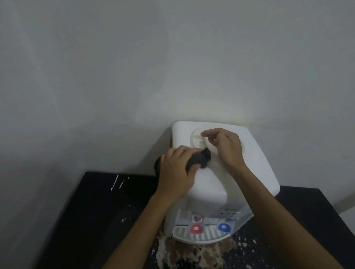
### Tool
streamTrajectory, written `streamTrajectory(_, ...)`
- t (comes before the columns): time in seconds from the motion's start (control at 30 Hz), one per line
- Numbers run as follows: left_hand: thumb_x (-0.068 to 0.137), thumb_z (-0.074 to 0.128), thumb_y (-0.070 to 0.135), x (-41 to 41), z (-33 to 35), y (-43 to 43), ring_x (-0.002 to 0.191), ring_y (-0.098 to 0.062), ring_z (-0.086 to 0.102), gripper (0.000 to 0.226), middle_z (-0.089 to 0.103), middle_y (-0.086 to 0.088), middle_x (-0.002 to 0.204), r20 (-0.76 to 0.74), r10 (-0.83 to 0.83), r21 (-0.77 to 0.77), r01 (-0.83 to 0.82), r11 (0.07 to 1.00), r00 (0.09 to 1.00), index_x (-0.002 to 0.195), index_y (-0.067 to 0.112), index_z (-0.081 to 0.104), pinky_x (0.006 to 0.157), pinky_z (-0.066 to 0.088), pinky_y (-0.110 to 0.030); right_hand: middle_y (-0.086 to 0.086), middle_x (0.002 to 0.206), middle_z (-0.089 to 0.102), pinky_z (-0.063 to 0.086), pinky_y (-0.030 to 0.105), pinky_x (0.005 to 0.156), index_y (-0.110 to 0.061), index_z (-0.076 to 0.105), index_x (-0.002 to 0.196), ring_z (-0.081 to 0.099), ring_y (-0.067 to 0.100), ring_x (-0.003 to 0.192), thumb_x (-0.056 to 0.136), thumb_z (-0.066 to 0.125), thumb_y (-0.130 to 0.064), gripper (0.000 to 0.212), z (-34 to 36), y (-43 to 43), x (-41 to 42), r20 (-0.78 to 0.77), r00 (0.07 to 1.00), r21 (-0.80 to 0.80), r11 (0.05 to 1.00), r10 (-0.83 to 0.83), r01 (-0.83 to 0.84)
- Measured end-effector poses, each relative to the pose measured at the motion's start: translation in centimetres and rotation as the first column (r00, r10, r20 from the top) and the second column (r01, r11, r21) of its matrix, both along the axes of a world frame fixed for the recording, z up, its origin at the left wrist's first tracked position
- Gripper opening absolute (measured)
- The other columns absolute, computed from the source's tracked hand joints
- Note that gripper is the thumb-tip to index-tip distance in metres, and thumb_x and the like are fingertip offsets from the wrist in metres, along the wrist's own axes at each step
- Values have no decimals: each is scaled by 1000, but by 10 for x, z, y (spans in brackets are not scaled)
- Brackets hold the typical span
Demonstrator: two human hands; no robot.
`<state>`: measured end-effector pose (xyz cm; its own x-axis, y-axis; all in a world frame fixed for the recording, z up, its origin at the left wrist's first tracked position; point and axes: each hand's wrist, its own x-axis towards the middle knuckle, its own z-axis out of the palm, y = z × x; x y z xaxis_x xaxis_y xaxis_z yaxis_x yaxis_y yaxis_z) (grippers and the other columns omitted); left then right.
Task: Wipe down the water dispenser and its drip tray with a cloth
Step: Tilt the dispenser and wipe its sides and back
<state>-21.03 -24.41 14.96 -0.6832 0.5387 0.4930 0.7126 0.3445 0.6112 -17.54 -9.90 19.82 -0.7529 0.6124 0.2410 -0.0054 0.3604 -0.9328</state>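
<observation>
- Table (90, 212), black, fills the lower left of the frame, with pale flecks and a worn, blotchy patch at the lower middle.
- Left hand (175, 174), just left of centre, has its fingers curled tight around a dark cloth (203, 158) and presses it onto the dispenser's top near the left edge. The cloth looks soft and limp, so I judge it best bunched in the palm, as it is now.
- A dark lump shows past the knuckles on the left. Whether it is the cloth's other end I cannot tell.
- Drip tray (209, 235), lower middle, juts from the dispenser's foot under a red tap (196, 229) and a blue tap (224, 227). It is probably light, thin plastic that could lift out. Its slots are blurred.
- Right hand (229, 150), right of centre, hovers over the round recess on top, fingers loosely bent and apart, with nothing seen in them.
- Water dispenser (257, 162), white, stands on the table against the wall. Its smooth, stiff shell is likely slippery when wet, and steadying it by the top or a side should stop it sliding. The arms hide much of its front.
</observation>
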Motion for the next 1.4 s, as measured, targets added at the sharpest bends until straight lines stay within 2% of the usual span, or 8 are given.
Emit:
streamTrajectory(0.13, 83, 63, 15, -30, 5, 15, 104, -22, 48, 29, 59, 0, 110, 279, 57, 139, -100, 985, 958, 112, 18, 59, 85, 36, -30, -5, 92, 70, 49, 18, 85, -10, 73, 86, 62, 9, 97, 86, 33, 2, 42, 1, 0, 1, 40, 999, 31, 1000, -2, 0)
streamTrajectory(0.33, 85, 59, 12, -62, 7, 36, 106, -26, 49, 30, 54, -7, 113, 364, 134, 147, -199, 969, 922, 115, 14, 56, 87, 35, -27, -9, 88, 70, 48, 22, 84, -19, 74, 80, 61, 2, 91, 74, 35, -17, 40, 2, -5, -1, 101, 995, 116, 993, -17, 6)
streamTrajectory(0.43, 88, 56, 13, -77, 2, 42, 107, -24, 51, 32, 51, -9, 118, 493, 99, 205, -226, 952, 864, 119, 14, 52, 91, 41, -32, -7, 90, 70, 43, 9, 78, -16, 73, 84, 59, -2, 85, 81, 41, -15, 32, 4, -9, -1, 156, 988, 212, 977, -9, -25)
streamTrajectory(0.67, 95, 44, 19, -89, -21, 40, 100, -20, 53, 31, 54, -6, 112, 741, -61, 358, -315, 879, 669, 124, 9, 42, 84, 43, -31, 12, 110, 64, 27, 13, 84, -3, 67, 105, 54, 27, 104, 81, 53, -3, 28, -2, -24, -19, 315, 948, 635, 753, -47, -173)
streamTrajectory(0.9, 97, 37, 30, -107, -46, 49, 111, -23, 44, 36, 42, -5, 117, 813, -4, 262, -359, 896, 582, 120, 6, 48, 96, 38, -41, 19, 110, 59, 40, 43, 96, 1, 61, 100, 51, 35, 106, 82, 36, -23, 39, -10, -41, -59, 472, 870, 769, 549, -145, -326)
streamTrajectory(1.07, 92, 46, 15, -125, -51, 62, 103, -25, 50, 36, 47, -9, 113, 764, -93, 434, -401, 807, 639, 124, 2, 35, 86, 43, -32, 11, 76, 56, 34, 32, 66, -13, 40, 67, 49, 29, 70, 74, 34, -25, 15, -7, -37, -67, 444, 872, 821, 483, -205, -304)
streamTrajectory(1.23, 96, 43, 13, -145, -78, 68, 111, -32, 50, 24, 48, -17, 122, 801, -117, 383, -353, 853, 587, 118, 7, 35, 95, 43, -45, 12, 76, 58, 36, 34, 64, -8, 50, 69, 51, 31, 67, 72, 26, -26, 30, -14, -36, -74, 392, 895, 858, 436, -214, -272)
streamTrajectory(1.4, 99, 40, 17, -130, -120, 60, 105, -22, 48, 9, 46, -12, 116, 843, -91, 318, -356, 879, 530, 106, 13, 36, 87, 40, -32, 10, 88, 57, 38, 35, 75, -5, 56, 89, 49, 26, 75, 78, 27, -24, 36, -19, -39, -72, 420, 878, 851, 436, -229, -294)
